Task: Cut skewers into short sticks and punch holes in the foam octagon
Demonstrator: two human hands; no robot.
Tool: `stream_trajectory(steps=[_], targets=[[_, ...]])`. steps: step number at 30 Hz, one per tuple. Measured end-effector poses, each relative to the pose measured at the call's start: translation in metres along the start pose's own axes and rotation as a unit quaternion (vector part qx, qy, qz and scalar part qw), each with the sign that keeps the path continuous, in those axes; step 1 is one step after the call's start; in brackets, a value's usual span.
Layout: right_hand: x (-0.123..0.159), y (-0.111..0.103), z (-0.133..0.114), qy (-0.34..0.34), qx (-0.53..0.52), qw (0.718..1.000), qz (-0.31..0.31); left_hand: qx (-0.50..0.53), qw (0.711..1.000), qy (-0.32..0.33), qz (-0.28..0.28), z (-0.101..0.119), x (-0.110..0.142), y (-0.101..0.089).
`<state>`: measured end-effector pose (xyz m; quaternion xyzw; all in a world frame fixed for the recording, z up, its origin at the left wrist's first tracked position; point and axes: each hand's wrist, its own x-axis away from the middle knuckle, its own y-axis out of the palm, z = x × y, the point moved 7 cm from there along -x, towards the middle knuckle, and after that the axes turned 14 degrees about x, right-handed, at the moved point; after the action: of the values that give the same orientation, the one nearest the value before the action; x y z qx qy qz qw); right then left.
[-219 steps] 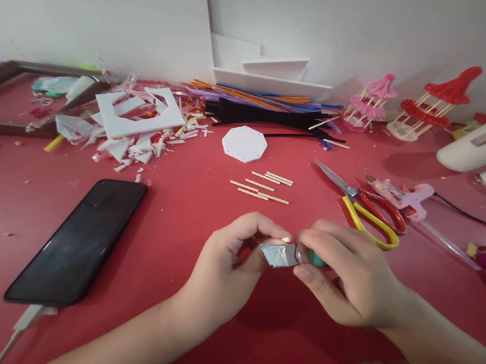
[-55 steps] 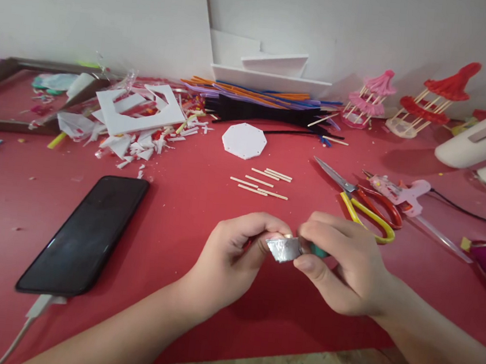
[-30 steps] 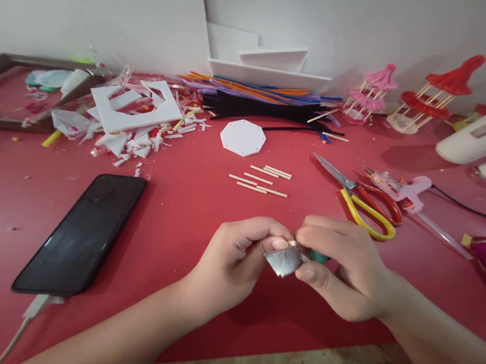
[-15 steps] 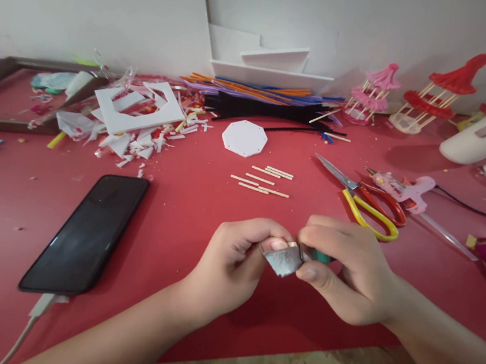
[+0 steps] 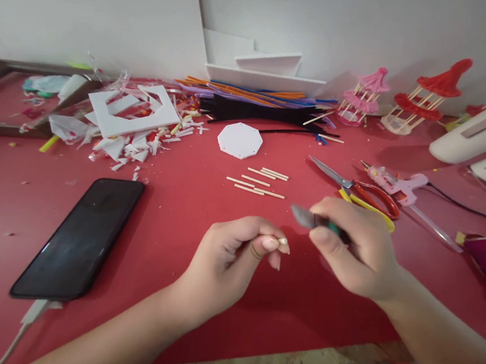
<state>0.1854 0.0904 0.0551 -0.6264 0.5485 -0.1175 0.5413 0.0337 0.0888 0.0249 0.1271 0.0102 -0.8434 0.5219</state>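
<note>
Between its thumb and fingertips, my left hand (image 5: 226, 261) pinches a small pale wooden stick (image 5: 282, 242); only its end pokes out. My right hand (image 5: 350, 254) is closed around the dark green handle of a small knife (image 5: 302, 216), whose grey blade points left and looks blurred. The blade is apart from the stick. Several short wooden sticks (image 5: 255, 181) lie on the red table beyond my hands. Behind them is a white octagonal board (image 5: 240, 140) with small holes near its edge.
Scissors (image 5: 330, 175) with red and yellow handles and a pink glue gun (image 5: 399, 185) lie at right. A charging phone (image 5: 81, 234) is at left. White scraps (image 5: 132, 115), pipe cleaners (image 5: 252, 93) and two small stick-built pavilions (image 5: 364, 99) line the back.
My right hand has drawn the knife away from the stick, up and to the right. The stick's end now shows in my left hand. The view has shifted slightly.
</note>
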Motion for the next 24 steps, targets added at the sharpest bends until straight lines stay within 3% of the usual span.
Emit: stream_trajectory(steps=[3, 7, 24], targets=[[0.005, 0.012, -0.017, -0.034, -0.03, 0.998, -0.049, -0.012, 1.0, 0.0, 0.002, -0.002, -0.001, -0.001], [0.01, 0.021, -0.02, -0.025, -0.027, 0.996, -0.086, -0.041, 0.999, 0.006, 0.003, -0.003, -0.001, 0.0], [0.009, 0.02, -0.022, -0.049, -0.06, 0.992, -0.1, -0.014, 1.0, -0.017, -0.015, -0.005, -0.001, 0.002]])
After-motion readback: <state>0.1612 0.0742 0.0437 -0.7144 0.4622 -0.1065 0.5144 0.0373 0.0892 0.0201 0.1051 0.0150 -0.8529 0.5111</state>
